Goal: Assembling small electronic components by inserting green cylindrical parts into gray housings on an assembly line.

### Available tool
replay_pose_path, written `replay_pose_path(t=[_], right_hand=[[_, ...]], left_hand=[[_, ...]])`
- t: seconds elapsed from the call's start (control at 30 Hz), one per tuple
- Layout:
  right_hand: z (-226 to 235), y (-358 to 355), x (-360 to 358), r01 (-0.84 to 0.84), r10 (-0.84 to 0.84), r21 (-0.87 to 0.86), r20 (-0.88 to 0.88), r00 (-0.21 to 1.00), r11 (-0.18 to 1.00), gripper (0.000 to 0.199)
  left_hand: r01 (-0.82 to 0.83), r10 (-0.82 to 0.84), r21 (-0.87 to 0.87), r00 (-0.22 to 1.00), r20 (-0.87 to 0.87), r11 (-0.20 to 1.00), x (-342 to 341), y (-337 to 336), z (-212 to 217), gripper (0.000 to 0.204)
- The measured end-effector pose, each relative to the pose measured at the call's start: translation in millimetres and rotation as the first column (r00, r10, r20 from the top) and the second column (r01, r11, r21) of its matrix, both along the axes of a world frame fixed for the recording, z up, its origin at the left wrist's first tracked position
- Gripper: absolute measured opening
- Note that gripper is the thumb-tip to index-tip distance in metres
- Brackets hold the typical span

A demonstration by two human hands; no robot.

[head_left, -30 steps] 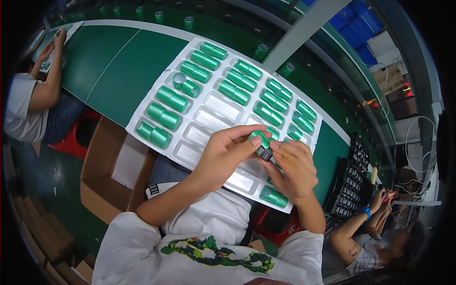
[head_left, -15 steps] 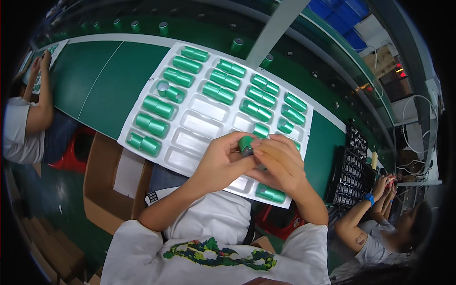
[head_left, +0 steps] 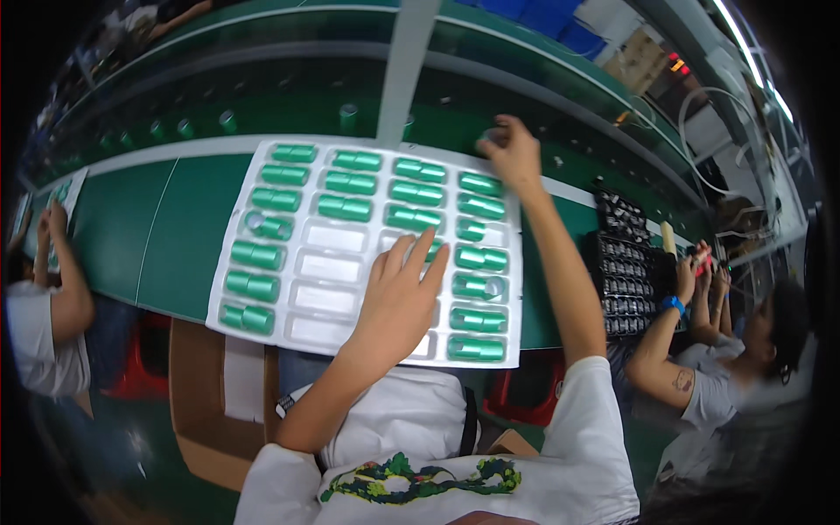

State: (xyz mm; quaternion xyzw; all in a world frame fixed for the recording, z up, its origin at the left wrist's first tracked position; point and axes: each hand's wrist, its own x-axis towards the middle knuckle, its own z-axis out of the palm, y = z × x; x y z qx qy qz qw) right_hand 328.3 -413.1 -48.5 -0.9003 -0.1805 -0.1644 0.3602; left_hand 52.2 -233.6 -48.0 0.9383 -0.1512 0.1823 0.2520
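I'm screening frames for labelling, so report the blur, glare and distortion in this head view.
Head view: strong fisheye bends the white tray edges and blackens the corners; the right hand at the far edge is slightly motion-soft, the left hand sharper; ceiling light flares top right; mild sheen on the green cylinders.

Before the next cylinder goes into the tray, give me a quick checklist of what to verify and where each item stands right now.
1. Tray steadied: ok, the left hand lies flat on the white tray.
2. Empty pockets left: ok, several empty pockets show in the middle columns.
3. Part in hand: cannot tell, the right hand is closed at the tray's far edge over a small piece.
4. Seated green cylinders lying flat: ok for most; one cylinder on the left looks upright.
5. Tray fully on the green bench: not ok, its near edge overhangs.
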Motion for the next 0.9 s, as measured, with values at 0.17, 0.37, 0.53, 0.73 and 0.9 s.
replay_pose_path(t=[0.17, 0.37, 0.53, 0.73, 0.9], right_hand=[[-19.0, -4.7, 8.1, -0.109, 0.091, -0.076, -0.212, 0.973, 0.991, 0.072], [1.3, -63.3, 47.0, -0.05, 0.07, 0.181, -0.103, 0.992, 0.982, 0.047], [-55.7, -143.3, 73.5, 0.547, -0.511, -0.113, 0.239, 0.825, 0.83, 0.041], [-52.4, -109.6, 56.0, 0.297, -0.308, 0.193, 0.028, 0.951, 0.935, 0.04], [-12.7, -87.0, 10.5, 0.043, 0.207, 0.943, -0.117, 0.971, 0.33, 0.022]], left_hand=[[-0.02, 0.001, -0.144, 0.992, -0.127, 0.989, 6.2, 0.6, -2.5, 0.045], [-0.022, 0.022, -0.114, 1.0, 0.002, 0.993, 10.5, -0.9, -9.4, 0.046], [-0.052, 0.048, -0.355, 0.999, -0.02, 0.933, 16.3, -4.6, -6.9, 0.043], [-0.11, 0.099, -0.716, 0.993, -0.057, 0.689, 13.4, 10.0, -12.7, 0.032], [-0.225, -0.317, -0.974, 0.925, -0.21, -0.01, 10.7, 29.4, 1.2, 0.031]])
